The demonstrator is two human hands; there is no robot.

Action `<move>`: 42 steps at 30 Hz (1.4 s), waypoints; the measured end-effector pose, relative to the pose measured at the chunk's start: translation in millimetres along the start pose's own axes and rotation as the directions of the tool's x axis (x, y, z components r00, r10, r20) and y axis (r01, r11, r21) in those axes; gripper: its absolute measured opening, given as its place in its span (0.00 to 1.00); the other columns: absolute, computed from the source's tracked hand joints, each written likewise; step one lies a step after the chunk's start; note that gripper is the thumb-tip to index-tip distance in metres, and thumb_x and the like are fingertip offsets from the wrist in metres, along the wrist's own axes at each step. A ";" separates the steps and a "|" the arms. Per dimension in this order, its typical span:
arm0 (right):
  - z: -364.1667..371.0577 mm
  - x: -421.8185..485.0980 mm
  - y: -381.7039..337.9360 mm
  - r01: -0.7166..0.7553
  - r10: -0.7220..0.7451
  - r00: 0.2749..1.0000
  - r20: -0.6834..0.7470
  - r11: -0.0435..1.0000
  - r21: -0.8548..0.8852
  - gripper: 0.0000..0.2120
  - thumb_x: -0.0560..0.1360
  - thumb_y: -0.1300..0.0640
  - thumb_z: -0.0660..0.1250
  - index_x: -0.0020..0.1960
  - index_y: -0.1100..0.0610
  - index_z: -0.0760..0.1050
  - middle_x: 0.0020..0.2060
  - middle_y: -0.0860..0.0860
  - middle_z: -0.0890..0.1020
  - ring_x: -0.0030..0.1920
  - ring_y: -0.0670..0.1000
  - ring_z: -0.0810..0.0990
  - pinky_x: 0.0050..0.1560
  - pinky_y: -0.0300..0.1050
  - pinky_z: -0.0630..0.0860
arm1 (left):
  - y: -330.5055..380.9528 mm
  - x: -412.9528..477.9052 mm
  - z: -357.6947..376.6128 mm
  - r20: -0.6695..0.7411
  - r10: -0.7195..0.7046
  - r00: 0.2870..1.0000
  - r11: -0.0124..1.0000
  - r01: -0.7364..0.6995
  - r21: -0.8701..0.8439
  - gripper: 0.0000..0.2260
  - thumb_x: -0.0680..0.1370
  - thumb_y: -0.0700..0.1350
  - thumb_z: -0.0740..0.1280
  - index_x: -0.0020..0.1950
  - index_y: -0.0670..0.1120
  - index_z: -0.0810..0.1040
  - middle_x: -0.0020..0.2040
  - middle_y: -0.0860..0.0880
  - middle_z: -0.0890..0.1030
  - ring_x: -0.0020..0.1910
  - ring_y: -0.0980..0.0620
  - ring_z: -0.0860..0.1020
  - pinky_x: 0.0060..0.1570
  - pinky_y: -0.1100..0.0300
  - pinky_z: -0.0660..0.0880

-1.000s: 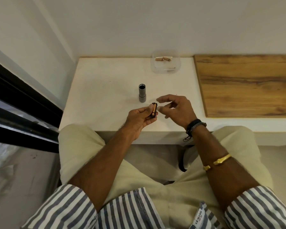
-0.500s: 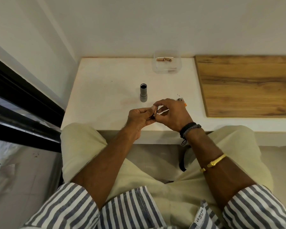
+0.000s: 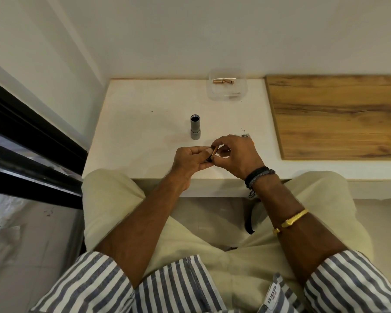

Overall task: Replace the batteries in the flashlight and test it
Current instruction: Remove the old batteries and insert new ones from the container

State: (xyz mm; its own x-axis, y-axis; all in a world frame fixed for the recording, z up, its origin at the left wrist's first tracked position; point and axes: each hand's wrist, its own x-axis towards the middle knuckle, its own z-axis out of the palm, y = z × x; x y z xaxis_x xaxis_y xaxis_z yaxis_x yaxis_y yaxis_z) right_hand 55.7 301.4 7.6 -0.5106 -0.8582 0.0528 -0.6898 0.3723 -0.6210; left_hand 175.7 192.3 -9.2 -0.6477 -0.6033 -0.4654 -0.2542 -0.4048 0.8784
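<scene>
A: What is in the clear container (image 3: 243, 92) at the back of the table (image 3: 142, 132)?

B: A few copper-coloured batteries (image 3: 223, 81), lying on their sides near its far wall. I count two or three; they are too small to be sure. The rest of the container looks bare.

A: And the flashlight (image 3: 195, 130)?

B: The grey body stands upright on the table, between the container and the hands, apart from both. Its upper end is uncapped and shows a dark hollow. I cannot tell whether anything sits inside.

A: What is the left hand (image 3: 187, 161) doing?

B: Its fingers are curled around a small cylinder (image 3: 213, 152), dark with a copper side, and the thumb presses against it. The cylinder is held just above the near edge of the table, tilted with its top leaning away. I cannot tell whether it is a battery carrier or a single cell.

A: The right hand (image 3: 238, 154)?

B: It meets the left one. Its fingers are bent and the fingertips close on the upper part of the same cylinder, the thumb underneath.

A: Anything else nearby?

B: A small object (image 3: 246, 136) peeks out just behind the right hand, mostly hidden. A wooden board (image 3: 339, 116) lies along the right side of the table.
</scene>
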 end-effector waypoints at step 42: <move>3.0 3.2 30.0 -0.350 0.488 0.858 -0.162 0.786 0.509 0.10 0.69 0.63 0.78 0.47 0.53 0.85 0.41 0.48 0.87 0.42 0.48 0.87 0.47 0.47 0.85 | 3.1 5.9 -1.2 0.063 -0.129 0.990 0.925 0.143 -0.353 0.06 0.81 0.37 0.65 0.57 0.41 0.78 0.55 0.36 0.81 0.55 0.39 0.82 0.54 0.48 0.81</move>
State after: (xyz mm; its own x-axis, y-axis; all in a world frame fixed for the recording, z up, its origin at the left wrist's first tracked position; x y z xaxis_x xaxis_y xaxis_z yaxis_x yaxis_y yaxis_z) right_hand 34.9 308.7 -13.3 -0.8576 -0.4974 -0.1306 -0.1019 0.4133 -0.9049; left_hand 171.9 186.7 -9.4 -0.6536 -0.5012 -0.5671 -0.0744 -0.7031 0.7072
